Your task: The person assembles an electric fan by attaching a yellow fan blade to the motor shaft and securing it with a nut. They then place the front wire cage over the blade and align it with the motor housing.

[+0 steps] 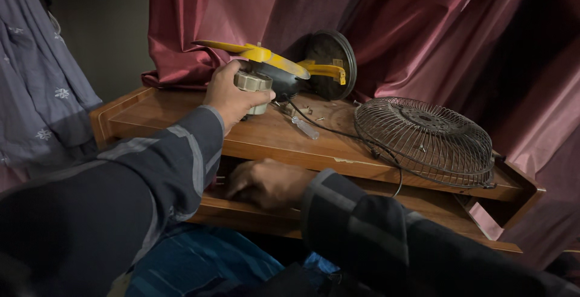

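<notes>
Left hand (pixel 232 95): we grip the cream-coloured motor housing (pixel 254 89) of a stripped-down fan, fingers wrapped around its ribbed end, steadying it on the wooden cabinet top (pixel 181 119).
Fan blades (pixel 266 57): yellow, still joined to the motor, tilted above the cabinet just behind our left hand.
Right hand (pixel 269 182): we reach into the open shelf (pixel 254 209) below the top; the fingers lie flat and curled inward, and whether they hold anything we cannot tell.
Shelf contents: too dark to make out.
Screwdriver (pixel 304 127): clear-handled, lying near the motor with a few loose screws (pixel 305 111) beside it.
Round base (pixel 330 63): dark, leaning on the maroon curtain (pixel 423 25).
Wire guard (pixel 426 140): off the fan, resting dome-up at the right end.
Step in hand: by our judgement, mid-disassembly; the next move calls for a steady hold on the motor.
</notes>
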